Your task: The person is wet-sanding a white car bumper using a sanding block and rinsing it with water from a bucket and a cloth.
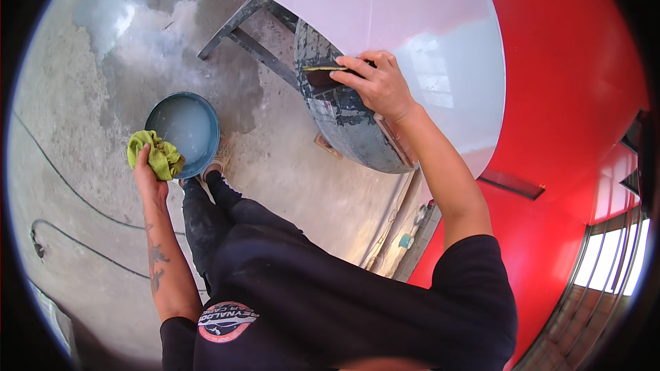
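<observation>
My left hand (147, 180) is closed around a crumpled yellow-green cloth (159, 155), held at the left rim of a round blue bucket (216, 127). Cloudy greyish liquid fills part of the bucket. Between the fingers and thumb of my right hand (386, 88) is a thin dark sanding pad (320, 78) with a yellowish edge. It is over a scuffed, dark, rounded surface (347, 127), beside the curved edge of a large glossy white panel (419, 0). Whether the pad touches either surface I cannot tell.
A dark metal stand (251, 41) shows under the panel. The concrete floor (289, 185) has a wet patch (158, 48) beyond the bucket. A dark hose or cable (75, 189) runs along the floor at left. A red wall (557, 62) rises at right.
</observation>
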`<state>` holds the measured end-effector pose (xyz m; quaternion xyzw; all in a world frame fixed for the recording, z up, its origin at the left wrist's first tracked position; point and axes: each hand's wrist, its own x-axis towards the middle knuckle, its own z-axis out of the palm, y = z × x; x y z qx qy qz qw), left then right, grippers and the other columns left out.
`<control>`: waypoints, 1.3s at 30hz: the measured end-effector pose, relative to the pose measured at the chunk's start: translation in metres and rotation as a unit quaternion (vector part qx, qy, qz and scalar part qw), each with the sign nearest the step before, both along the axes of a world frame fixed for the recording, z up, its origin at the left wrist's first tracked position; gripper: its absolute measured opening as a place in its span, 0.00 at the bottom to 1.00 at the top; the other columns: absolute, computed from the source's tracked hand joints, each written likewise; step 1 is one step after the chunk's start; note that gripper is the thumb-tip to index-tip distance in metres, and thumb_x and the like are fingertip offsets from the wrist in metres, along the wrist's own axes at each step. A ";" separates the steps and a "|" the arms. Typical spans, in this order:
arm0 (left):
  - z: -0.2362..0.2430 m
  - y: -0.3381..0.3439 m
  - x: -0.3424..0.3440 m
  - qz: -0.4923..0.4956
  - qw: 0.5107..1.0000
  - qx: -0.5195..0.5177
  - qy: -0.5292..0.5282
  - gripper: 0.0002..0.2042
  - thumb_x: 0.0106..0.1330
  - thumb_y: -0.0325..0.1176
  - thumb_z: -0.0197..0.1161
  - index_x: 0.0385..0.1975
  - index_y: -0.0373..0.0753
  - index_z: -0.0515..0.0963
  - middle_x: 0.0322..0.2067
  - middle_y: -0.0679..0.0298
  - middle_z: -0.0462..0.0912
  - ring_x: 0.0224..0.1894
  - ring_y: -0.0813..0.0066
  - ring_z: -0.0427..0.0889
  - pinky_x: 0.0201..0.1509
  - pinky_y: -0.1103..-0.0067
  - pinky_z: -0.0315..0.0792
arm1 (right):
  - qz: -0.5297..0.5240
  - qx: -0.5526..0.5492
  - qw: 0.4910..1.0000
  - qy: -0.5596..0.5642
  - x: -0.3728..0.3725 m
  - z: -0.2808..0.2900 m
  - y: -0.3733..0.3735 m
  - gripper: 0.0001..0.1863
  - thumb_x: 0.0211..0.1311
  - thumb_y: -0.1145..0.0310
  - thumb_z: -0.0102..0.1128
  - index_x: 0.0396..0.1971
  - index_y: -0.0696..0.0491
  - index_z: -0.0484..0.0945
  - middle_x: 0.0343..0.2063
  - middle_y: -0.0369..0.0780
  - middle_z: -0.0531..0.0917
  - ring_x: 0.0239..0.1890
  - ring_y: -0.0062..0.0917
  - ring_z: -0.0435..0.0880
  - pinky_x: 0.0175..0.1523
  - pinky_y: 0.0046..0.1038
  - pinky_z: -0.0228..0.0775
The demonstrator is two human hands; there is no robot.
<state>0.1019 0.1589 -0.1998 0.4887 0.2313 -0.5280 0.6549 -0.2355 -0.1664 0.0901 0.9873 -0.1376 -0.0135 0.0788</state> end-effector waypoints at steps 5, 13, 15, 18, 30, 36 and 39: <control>0.012 -0.012 -0.001 0.004 1.000 -0.011 0.003 0.17 0.71 0.32 0.64 0.56 0.33 0.76 0.47 0.55 0.85 0.46 0.60 0.88 0.51 0.65 0.84 | -0.024 -0.113 0.992 -0.050 0.043 0.026 -0.049 0.21 0.55 0.69 0.68 0.49 0.33 0.85 0.51 0.22 0.82 0.49 0.29 0.75 0.52 0.36 0.68; 0.018 -0.008 0.002 -0.025 1.000 0.003 -0.017 0.17 0.71 0.32 0.64 0.56 0.32 0.76 0.45 0.55 0.86 0.45 0.60 0.88 0.49 0.65 0.85 | -0.044 -0.126 0.990 -0.035 0.008 -0.009 0.001 0.26 0.56 0.72 0.66 0.54 0.29 0.86 0.53 0.25 0.82 0.45 0.29 0.73 0.50 0.32 0.66; 0.022 0.000 0.001 -0.020 0.999 0.012 -0.025 0.17 0.70 0.32 0.64 0.55 0.32 0.76 0.45 0.55 0.86 0.45 0.60 0.88 0.49 0.64 0.85 | -0.003 -0.140 0.990 -0.018 0.017 0.003 -0.011 0.27 0.55 0.72 0.64 0.54 0.30 0.86 0.53 0.24 0.81 0.44 0.28 0.74 0.50 0.31 0.66; 0.021 -0.003 -0.009 0.008 1.000 0.002 -0.014 0.16 0.70 0.32 0.64 0.55 0.33 0.77 0.45 0.56 0.86 0.44 0.60 0.88 0.48 0.65 0.85 | 0.022 -0.232 0.971 -0.045 0.068 0.016 -0.062 0.26 0.57 0.70 0.63 0.56 0.30 0.85 0.51 0.24 0.82 0.45 0.27 0.76 0.48 0.32 0.66; 0.045 -0.006 -0.014 0.044 0.999 -0.020 0.001 0.15 0.71 0.31 0.62 0.54 0.32 0.78 0.43 0.55 0.86 0.42 0.60 0.88 0.46 0.63 0.86 | 0.020 -0.183 0.983 0.006 0.067 -0.005 -0.019 0.25 0.56 0.70 0.61 0.55 0.35 0.85 0.54 0.28 0.81 0.44 0.28 0.75 0.47 0.33 0.65; 0.031 -0.019 -0.021 0.034 0.999 -0.021 0.015 0.16 0.70 0.31 0.62 0.54 0.32 0.77 0.44 0.55 0.86 0.43 0.58 0.88 0.47 0.63 0.85 | -0.058 -0.314 0.943 -0.095 0.192 0.011 -0.105 0.20 0.61 0.64 0.68 0.54 0.33 0.84 0.45 0.26 0.83 0.42 0.30 0.81 0.41 0.39 0.73; 0.022 -0.010 -0.019 0.024 1.000 -0.018 0.001 0.16 0.71 0.32 0.61 0.54 0.32 0.76 0.44 0.53 0.86 0.43 0.57 0.88 0.47 0.62 0.85 | -0.063 -0.249 0.961 -0.100 0.165 -0.004 -0.062 0.21 0.61 0.64 0.68 0.54 0.32 0.85 0.47 0.27 0.83 0.43 0.29 0.80 0.43 0.38 0.72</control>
